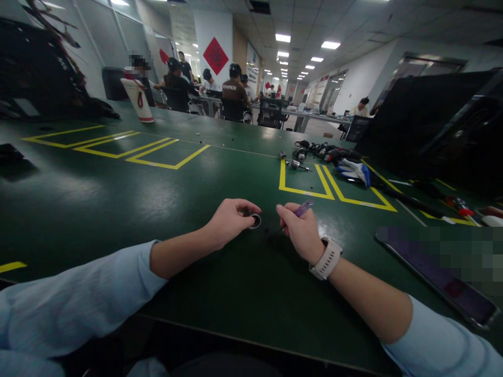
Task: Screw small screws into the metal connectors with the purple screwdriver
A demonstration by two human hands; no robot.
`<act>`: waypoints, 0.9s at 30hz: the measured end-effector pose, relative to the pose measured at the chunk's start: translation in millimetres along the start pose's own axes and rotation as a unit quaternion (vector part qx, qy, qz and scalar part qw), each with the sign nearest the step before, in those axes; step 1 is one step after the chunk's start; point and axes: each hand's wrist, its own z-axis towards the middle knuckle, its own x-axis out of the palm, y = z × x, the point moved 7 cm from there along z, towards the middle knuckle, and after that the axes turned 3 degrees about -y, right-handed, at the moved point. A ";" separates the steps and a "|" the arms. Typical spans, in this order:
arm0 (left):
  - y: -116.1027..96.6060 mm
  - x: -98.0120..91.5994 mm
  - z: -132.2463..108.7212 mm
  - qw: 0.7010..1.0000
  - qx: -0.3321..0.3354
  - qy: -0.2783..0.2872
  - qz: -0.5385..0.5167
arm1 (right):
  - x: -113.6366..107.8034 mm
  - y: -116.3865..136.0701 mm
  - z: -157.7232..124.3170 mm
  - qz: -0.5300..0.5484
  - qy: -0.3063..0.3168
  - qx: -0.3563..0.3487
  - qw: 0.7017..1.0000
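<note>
My left hand (231, 220) pinches a small metal ring (256, 221) between thumb and fingers, just over the green table (220, 283). The ring is tilted, with its dark opening partly turned up. In my right hand (301, 230) is a slim screwdriver with a clear purple handle (304, 208), its thin shaft slanting down to the left. A tiny dark piece (266, 230) lies on the table between the ring and the shaft. A pale watch strap (327, 258) circles my right wrist.
Metal parts (301, 153) and blue-white gloves (353, 172) lie at the back right. A phone (436, 277) rests to my right. Yellow tape outlines (306, 192) mark the tabletop. A paper cup (138, 99) stands at the back left. People sit beyond the table.
</note>
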 end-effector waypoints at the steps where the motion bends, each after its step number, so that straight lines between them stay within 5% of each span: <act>1: -0.4 0.4 -0.4 1.000 -0.003 0.001 0.000 | 0.3 1.1 -0.6 -0.001 0.004 -0.002 1.000; 9: -0.3 1.0 -1.6 1.000 -0.015 0.004 0.006 | 1.4 5.9 -2.0 -0.026 0.018 0.011 0.999; 18: 0.9 3.2 0.1 1.000 -0.016 0.013 0.010 | -0.8 -24.8 12.8 0.046 -0.024 0.119 0.992; 22: 1.4 3.7 -0.1 1.000 -0.023 0.016 0.009 | 2.0 -33.6 13.6 0.072 0.002 0.202 0.977; 27: 0.3 3.2 -2.1 0.999 -0.026 0.023 0.000 | 2.8 -32.3 15.4 0.065 0.057 0.210 0.974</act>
